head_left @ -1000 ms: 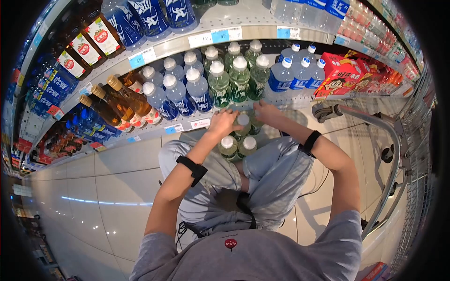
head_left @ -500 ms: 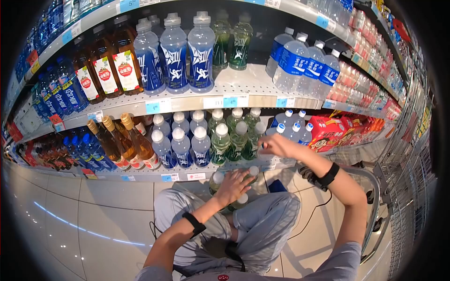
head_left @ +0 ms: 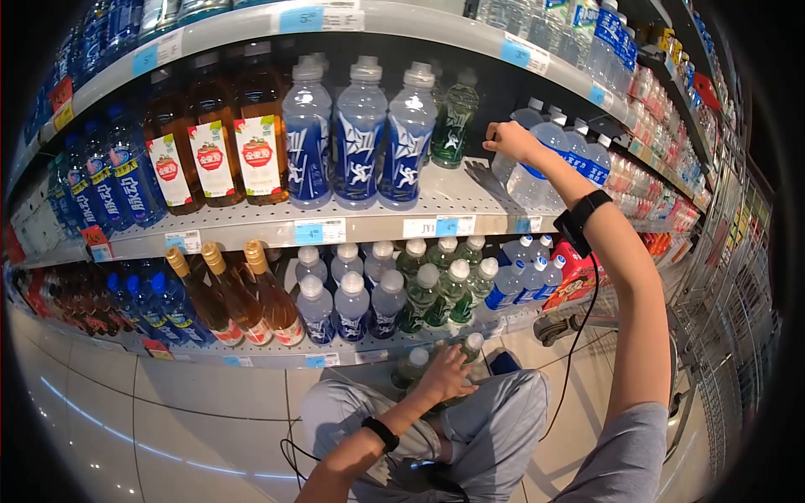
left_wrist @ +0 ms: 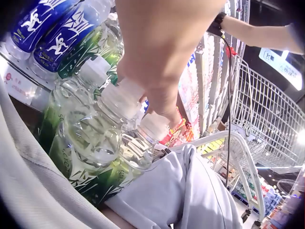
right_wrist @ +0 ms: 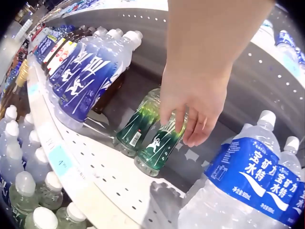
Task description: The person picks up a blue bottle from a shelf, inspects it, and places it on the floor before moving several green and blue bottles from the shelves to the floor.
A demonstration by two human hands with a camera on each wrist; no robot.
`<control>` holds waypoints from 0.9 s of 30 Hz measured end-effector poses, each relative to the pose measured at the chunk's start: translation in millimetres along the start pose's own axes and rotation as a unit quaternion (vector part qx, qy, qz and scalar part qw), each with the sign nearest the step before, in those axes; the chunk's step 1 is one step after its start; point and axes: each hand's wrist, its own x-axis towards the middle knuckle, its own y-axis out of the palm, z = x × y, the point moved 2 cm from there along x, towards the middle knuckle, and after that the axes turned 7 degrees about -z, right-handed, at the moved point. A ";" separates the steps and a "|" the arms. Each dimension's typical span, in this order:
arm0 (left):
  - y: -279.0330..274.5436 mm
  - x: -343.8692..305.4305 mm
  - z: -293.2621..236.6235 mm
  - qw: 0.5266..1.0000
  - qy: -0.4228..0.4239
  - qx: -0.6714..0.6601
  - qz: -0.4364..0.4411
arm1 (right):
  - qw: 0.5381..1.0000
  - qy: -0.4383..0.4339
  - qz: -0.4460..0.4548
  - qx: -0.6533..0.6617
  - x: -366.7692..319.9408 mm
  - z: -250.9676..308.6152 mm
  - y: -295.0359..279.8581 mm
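Note:
My left hand (head_left: 444, 377) lies with fingers spread over clear-and-green bottles (head_left: 412, 367) standing on the floor between the legs. In the left wrist view, that hand (left_wrist: 155, 57) reaches down over the white caps of the bottles (left_wrist: 95, 138), hiding part of them. My right hand (head_left: 511, 141) is raised at the upper shelf, holding nothing visible. Its fingers hang loosely bent in the right wrist view, where the hand (right_wrist: 195, 100) partly covers two green-labelled bottles (right_wrist: 159, 150) standing deeper on the shelf. Whether it touches them, I cannot tell.
Blue-labelled bottles (head_left: 360, 138) stand left of the green ones, with large water bottles (head_left: 537, 180) to the right. The lower shelf (head_left: 201, 353) holds several bottle rows. A metal cart (left_wrist: 267, 114) stands at the right, and a black cable (head_left: 573, 360) hangs from the right wrist.
My right hand has risen from beside the floor bottles, past the lower shelf, to the upper shelf. The left hand stays around the floor bottles. The head view has tilted up towards the shelves.

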 end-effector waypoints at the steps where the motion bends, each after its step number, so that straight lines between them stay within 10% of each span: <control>1: -1.6 1.1 0.4 1.000 -0.002 -0.005 0.003 | 1.000 0.012 -0.023 -0.016 7.3 4.1 0.7; 14: -19.8 6.7 -4.3 0.999 -0.029 -0.015 0.042 | 0.955 0.126 -0.267 -0.029 123.0 -19.5 33.8; 17: -16.3 5.2 -4.1 0.998 -0.032 -0.025 0.045 | 0.939 0.008 -0.343 0.014 131.7 -28.4 39.3; 27: -4.5 3.4 -2.4 0.999 -0.045 -0.023 0.013 | 0.955 0.071 -0.286 -0.018 108.1 -4.3 15.9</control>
